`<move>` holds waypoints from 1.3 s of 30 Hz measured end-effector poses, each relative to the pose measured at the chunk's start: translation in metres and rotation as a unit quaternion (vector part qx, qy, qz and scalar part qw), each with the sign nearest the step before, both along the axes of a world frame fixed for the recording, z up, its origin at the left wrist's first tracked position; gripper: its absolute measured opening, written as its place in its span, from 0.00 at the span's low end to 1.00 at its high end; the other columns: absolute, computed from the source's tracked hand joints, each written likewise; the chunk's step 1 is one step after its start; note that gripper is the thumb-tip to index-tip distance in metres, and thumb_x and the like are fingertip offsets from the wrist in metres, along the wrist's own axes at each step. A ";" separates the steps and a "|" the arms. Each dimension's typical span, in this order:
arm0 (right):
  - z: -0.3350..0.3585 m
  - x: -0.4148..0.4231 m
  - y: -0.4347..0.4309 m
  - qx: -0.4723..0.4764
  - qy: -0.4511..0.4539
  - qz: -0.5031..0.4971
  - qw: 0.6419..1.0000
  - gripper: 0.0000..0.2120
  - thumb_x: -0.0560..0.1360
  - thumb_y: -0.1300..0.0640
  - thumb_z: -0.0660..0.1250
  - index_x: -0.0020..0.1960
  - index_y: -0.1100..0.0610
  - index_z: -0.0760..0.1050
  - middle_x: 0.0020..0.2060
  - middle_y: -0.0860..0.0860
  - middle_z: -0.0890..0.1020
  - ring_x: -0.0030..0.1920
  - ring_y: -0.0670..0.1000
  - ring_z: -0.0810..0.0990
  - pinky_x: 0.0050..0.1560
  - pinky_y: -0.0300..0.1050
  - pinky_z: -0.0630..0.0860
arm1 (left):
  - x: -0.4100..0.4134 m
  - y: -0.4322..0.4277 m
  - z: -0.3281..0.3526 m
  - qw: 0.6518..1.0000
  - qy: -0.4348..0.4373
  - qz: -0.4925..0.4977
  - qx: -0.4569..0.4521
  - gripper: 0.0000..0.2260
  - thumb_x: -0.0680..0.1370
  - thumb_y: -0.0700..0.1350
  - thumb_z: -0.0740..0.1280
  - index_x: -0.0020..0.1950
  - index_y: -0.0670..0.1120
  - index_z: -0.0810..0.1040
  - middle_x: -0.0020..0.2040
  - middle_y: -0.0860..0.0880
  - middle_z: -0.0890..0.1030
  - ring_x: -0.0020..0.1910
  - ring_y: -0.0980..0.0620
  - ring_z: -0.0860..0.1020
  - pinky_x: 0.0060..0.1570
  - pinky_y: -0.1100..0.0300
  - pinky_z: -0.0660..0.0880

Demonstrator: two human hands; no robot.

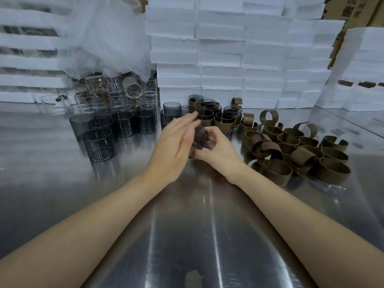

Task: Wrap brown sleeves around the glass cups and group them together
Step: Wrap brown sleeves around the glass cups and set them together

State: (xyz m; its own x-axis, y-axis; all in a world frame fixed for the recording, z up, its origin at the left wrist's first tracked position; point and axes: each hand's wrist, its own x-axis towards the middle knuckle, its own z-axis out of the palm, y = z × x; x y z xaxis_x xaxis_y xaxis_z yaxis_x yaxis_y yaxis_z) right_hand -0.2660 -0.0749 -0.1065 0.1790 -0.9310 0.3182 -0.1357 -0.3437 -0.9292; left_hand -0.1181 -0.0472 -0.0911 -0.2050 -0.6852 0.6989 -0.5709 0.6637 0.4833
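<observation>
Mid-wrap: right hand (216,151) curls round a cup (202,142), left hand (176,140) flat-fingered, pressing the sleeve (200,131) on (blurred, seam not visible). Next: close the sleeve snug, then set it with wrapped cups (209,117) just beyond the grip; loose sleeves (291,151) lie right of it

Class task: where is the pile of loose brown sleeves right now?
In the head view, the loose brown sleeves lie right of the right hand, beside and nearer than the sleeved cups.

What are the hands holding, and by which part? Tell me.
The right hand grips a glass cup round its side wall, fingers curled about it. The left hand presses flat, fingers straight, against the cup's other side.
</observation>
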 end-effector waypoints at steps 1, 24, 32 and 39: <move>0.000 0.001 0.000 -0.038 0.035 -0.022 0.998 0.23 0.65 0.58 0.78 0.56 0.51 0.71 0.47 0.43 0.81 0.50 0.38 0.80 0.53 0.32 0.75 | -0.001 0.000 -0.001 0.998 -0.068 -0.003 -0.013 0.20 0.84 0.47 0.51 0.70 0.41 0.73 0.73 0.48 0.70 0.74 0.54 0.64 0.76 0.58 0.54; 0.000 0.017 0.024 -0.230 0.114 0.012 0.966 0.26 0.65 0.67 0.67 0.56 0.46 0.66 0.57 0.33 0.72 0.64 0.38 0.73 0.59 0.42 0.77 | 0.004 -0.013 0.007 0.839 0.408 -0.063 0.355 0.30 0.82 0.64 0.47 0.51 0.49 0.85 0.48 0.46 0.85 0.52 0.47 0.83 0.50 0.52 0.80; 0.008 0.014 0.022 -0.124 0.047 0.037 0.991 0.29 0.63 0.76 0.60 0.53 0.49 0.58 0.59 0.54 0.70 0.54 0.38 0.73 0.46 0.27 0.73 | -0.006 -0.017 -0.007 0.742 0.413 -0.253 0.464 0.37 0.70 0.73 0.49 0.63 0.48 0.78 0.58 0.43 0.83 0.53 0.48 0.83 0.44 0.53 0.81; 0.012 0.007 0.017 -0.123 0.072 -0.051 0.988 0.33 0.67 0.78 0.54 0.67 0.57 0.70 0.50 0.44 0.79 0.45 0.33 0.77 0.45 0.25 0.71 | -0.007 -0.011 -0.014 0.817 0.300 -0.265 0.415 0.27 0.72 0.63 0.68 0.66 0.50 0.74 0.63 0.45 0.80 0.66 0.45 0.76 0.65 0.47 0.74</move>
State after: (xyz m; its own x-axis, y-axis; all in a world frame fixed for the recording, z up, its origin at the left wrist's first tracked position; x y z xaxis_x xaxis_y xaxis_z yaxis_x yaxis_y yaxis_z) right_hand -0.2594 -0.0575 -0.0940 0.1489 -0.8436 0.5159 -0.3055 -0.5355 -0.7874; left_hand -0.1250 -0.0580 -0.1051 -0.4175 -0.9004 0.1222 0.1959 0.0422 0.9797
